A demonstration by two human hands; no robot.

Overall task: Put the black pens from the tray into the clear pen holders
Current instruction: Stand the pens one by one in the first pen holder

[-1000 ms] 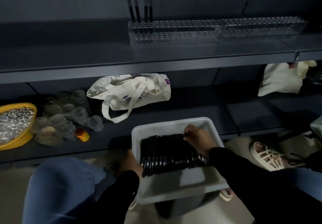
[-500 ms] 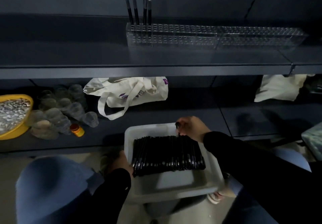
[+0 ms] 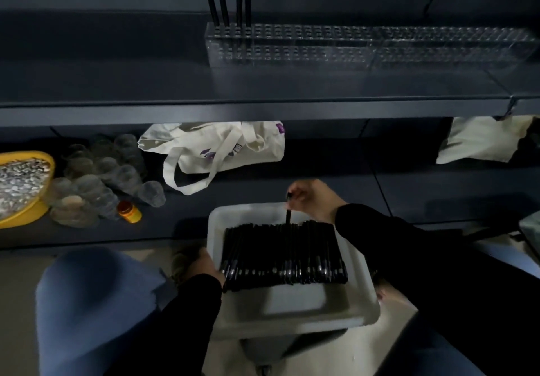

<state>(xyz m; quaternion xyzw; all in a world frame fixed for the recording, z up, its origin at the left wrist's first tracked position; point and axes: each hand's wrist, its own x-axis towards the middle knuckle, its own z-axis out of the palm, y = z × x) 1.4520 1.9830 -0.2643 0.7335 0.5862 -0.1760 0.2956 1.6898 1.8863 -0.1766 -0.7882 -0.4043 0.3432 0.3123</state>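
Black pens [image 3: 283, 254] mostly lie packed in the white tray [image 3: 362, 314]; only four [image 3: 230, 4] stand in the clear holders [image 3: 365, 47] on the shelf above. The right hand [image 3: 314, 199] pinches one pen [image 3: 288, 215] by its top, lifting it clear; the left hand [image 3: 201, 264] grips the tray's edge. Nearly everything is left
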